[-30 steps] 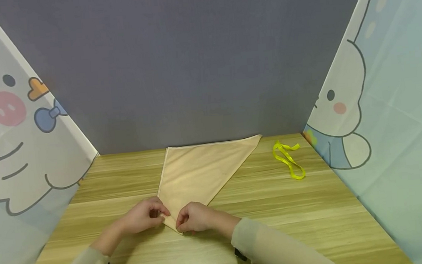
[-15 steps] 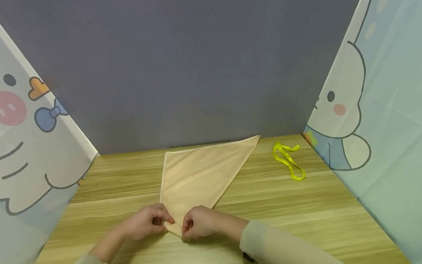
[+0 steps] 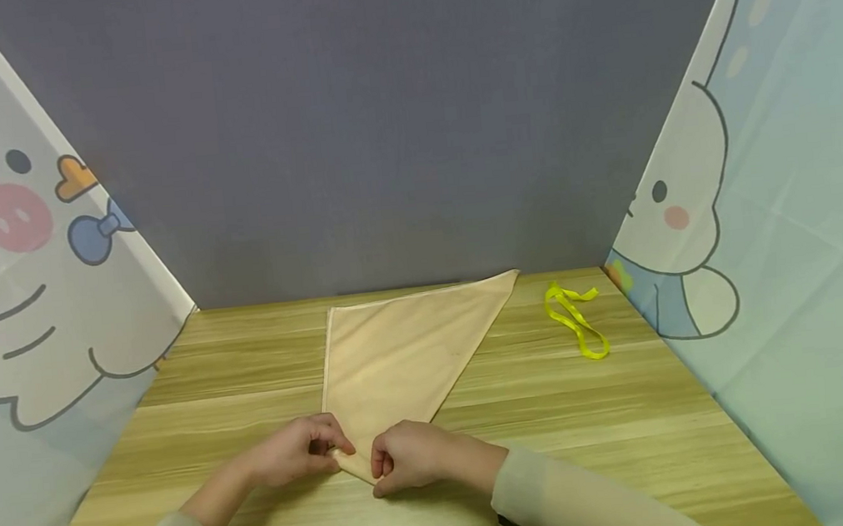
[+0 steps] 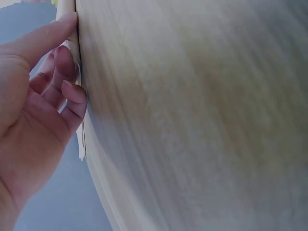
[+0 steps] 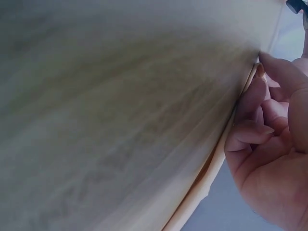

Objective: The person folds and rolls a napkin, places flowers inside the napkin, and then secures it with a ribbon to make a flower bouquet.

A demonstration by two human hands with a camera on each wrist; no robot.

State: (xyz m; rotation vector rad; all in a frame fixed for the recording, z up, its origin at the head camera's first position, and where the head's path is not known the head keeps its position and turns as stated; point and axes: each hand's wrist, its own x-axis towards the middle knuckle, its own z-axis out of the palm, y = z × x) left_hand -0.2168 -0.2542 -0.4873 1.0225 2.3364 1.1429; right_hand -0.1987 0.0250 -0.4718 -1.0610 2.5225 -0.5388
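Observation:
A peach-coloured cloth (image 3: 400, 365) lies flat as a rough triangle, one tip pointing to the back right. Its near corner is turned over into a short narrow roll (image 3: 358, 466). My left hand (image 3: 295, 451) pinches the left end of that roll between thumb and fingers. At the other end, my right hand (image 3: 416, 454) pinches the roll too, close to the table. The left wrist view has the left hand (image 4: 38, 106) with its thumb along the cloth's edge. In the right wrist view, curled fingers of the right hand (image 5: 269, 139) meet the thumb at the cloth's edge.
A yellow ribbon (image 3: 577, 320) lies loosely looped on the wooden table (image 3: 677, 433), right of the cloth. A grey panel (image 3: 395, 132) stands along the back edge. Cartoon-printed sheets (image 3: 36, 330) close off both sides.
Both hands have come nearer the person and slightly right, drawing the cloth along. Its back left corner has slid away from the panel. The turned-over near end looks more rolled. The ribbon has stayed put.

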